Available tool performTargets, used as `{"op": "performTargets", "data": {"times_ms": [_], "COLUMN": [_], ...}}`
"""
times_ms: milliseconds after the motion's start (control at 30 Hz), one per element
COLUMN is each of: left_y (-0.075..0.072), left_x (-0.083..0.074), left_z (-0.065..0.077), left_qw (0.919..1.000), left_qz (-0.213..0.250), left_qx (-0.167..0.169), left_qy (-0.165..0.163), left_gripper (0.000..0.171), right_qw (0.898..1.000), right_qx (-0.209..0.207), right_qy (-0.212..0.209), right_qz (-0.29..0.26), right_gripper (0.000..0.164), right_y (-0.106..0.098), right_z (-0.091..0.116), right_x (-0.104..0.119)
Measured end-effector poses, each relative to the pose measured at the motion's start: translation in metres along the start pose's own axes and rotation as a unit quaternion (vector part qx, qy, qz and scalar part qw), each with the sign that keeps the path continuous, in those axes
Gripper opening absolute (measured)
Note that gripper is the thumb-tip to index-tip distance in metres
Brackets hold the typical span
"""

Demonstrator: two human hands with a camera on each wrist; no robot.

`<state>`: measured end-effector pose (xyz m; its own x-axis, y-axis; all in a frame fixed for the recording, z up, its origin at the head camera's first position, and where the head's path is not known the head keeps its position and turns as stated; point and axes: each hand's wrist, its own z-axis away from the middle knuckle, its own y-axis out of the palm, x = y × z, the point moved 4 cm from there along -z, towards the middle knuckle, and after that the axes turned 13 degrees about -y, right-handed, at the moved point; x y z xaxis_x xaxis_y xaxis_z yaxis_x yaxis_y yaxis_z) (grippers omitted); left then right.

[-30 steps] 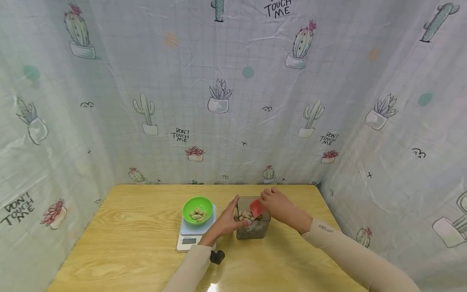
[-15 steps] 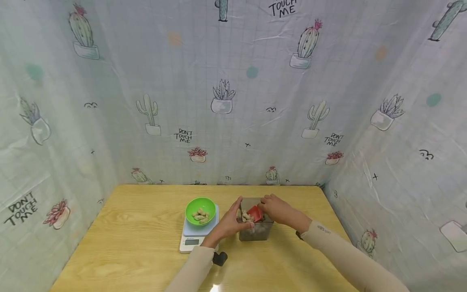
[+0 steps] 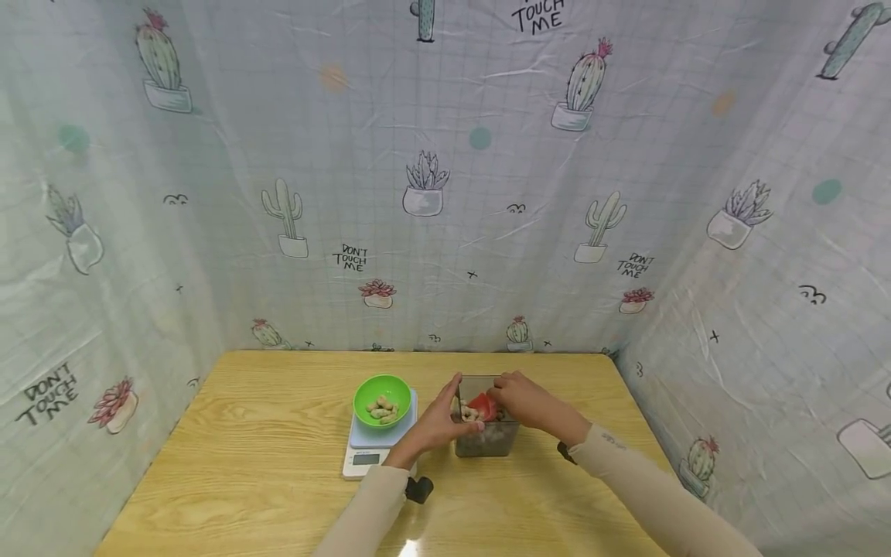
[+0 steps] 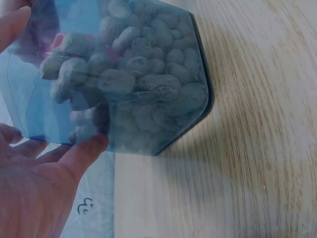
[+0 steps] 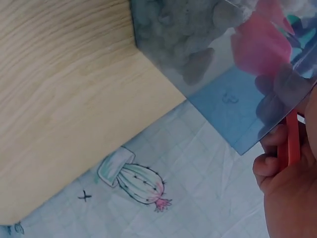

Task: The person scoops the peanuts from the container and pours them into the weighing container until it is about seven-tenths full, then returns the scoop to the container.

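Observation:
A clear, smoky plastic container (image 3: 485,444) of unshelled peanuts (image 3: 469,414) stands on the table. My left hand (image 3: 437,424) grips its left side, thumb over the near rim and fingers along the side wall. In the left wrist view, peanuts (image 4: 163,84) show through the wall, beside the spread fingers of the left hand (image 4: 44,183). My right hand (image 3: 525,400) holds a red scoop (image 3: 482,405) by its handle, with its head down inside the container among the peanuts. In the right wrist view, the fingers curl round the red handle (image 5: 290,148) just outside the rim.
Left of the container, a green bowl (image 3: 376,386) with several peanuts (image 3: 383,410) sits on a white kitchen scale (image 3: 353,471). The wooden table (image 3: 257,449) reaches back to a cactus-print curtain (image 3: 313,155), which also hangs on both sides.
The scoop has gone lower into the container and turned, with the right hand dipping at the rim. The left hand keeps its grip. The head view has shifted slightly.

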<state>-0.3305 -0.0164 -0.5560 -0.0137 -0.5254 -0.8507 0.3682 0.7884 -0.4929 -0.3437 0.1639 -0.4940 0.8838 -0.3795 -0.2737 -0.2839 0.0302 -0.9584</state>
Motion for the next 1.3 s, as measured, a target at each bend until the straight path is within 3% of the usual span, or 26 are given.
{"op": "performTargets", "data": {"times_ms": [233, 600, 867, 1300], "left_y": [0.001, 0.002, 0.001, 0.000], "left_x": [0.001, 0.003, 0.001, 0.003], "left_z": [-0.001, -0.001, -0.001, -0.001], "left_qw": [1.0000, 0.9999, 0.9999, 1.0000], "left_qz": [0.005, 0.006, 0.008, -0.009], "left_qx": [0.000, 0.008, 0.010, 0.003], "left_qy": [0.003, -0.007, -0.008, -0.002], "left_gripper": [0.110, 0.110, 0.110, 0.107], "right_qw": [0.997, 0.981, 0.975, 0.955], "right_qx": [-0.020, -0.048, -0.085, -0.150], "right_qy": [0.028, 0.107, 0.128, 0.173], "right_qz": [-0.067, -0.157, -0.163, -0.186], "right_gripper": [0.007, 0.022, 0.023, 0.026], "right_y": [-0.002, -0.001, -0.002, 0.009], "right_z": [0.004, 0.022, 0.031, 0.049], "right_x": [-0.002, -0.004, -0.002, -0.003]}}
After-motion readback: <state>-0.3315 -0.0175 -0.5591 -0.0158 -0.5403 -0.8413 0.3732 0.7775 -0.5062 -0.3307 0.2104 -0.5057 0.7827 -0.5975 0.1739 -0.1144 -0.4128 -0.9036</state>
